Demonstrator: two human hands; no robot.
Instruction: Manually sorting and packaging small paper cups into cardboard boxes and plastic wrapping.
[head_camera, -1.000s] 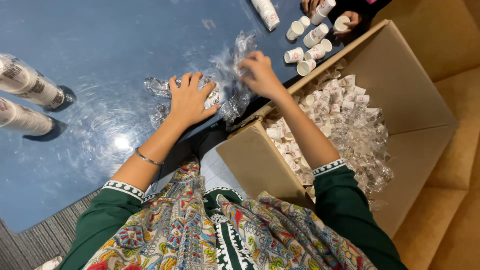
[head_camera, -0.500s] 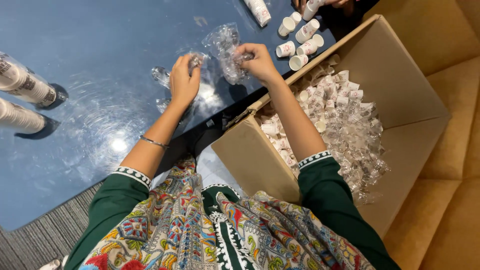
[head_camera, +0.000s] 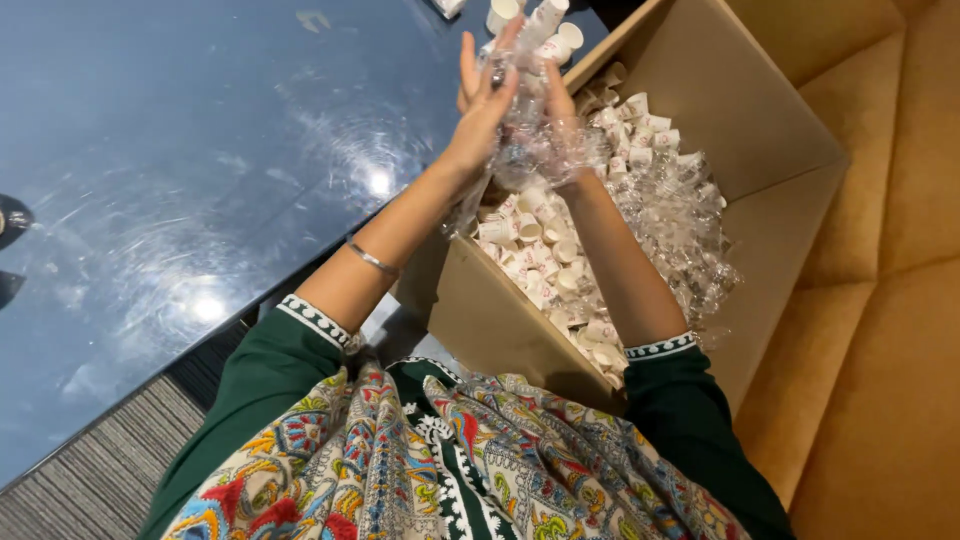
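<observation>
The wrap (head_camera: 535, 150) crumpled between the left hand (head_camera: 480, 110) and right hand (head_camera: 560, 110) is thin clear plastic film, crinkly and shiny. The box (head_camera: 760, 130) is matt brown cardboard, filled with small white paper cups (head_camera: 545, 265). The tabletop (head_camera: 200, 150) is dark, smooth and glossy, smeared with streaks, the bangle (head_camera: 372, 260) is bright metal, and the seat (head_camera: 880, 300) looks like soft matt mustard cloth.

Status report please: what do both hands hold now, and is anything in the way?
Left hand and right hand together crumple clear plastic wrap. Held above open cardboard box of small paper cups. Nothing blocks the hands.
</observation>
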